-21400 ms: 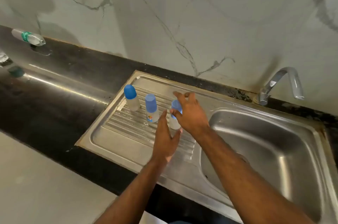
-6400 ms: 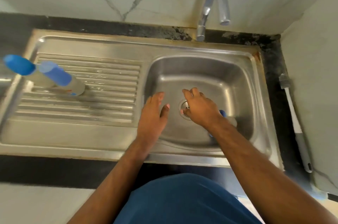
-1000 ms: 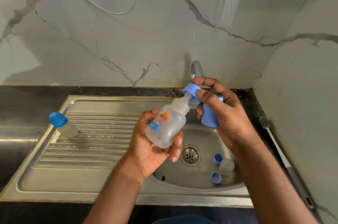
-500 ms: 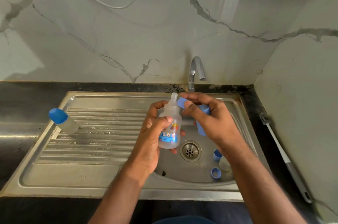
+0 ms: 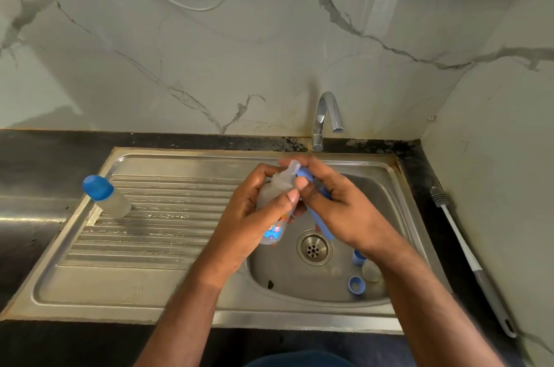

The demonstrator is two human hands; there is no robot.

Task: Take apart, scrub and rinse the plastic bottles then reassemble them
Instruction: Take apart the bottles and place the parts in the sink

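Steel sink point(image 5: 398, 216) set in black counter point(image 5: 45, 162), marble walls. Left hand point(image 5: 257, 216) grips bottle point(image 5: 274, 234) over the basin; right hand point(image 5: 338, 207) holds blue cap point(image 5: 325, 227).

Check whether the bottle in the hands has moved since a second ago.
Yes. The bottle has come down from level with the tap to over the sink near the drain, now more upright in the left hand.

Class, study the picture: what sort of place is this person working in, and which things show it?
Most likely a home kitchen: a steel sink with a ribbed drainboard, a tap behind it, and a dark countertop under a marble-look wall.
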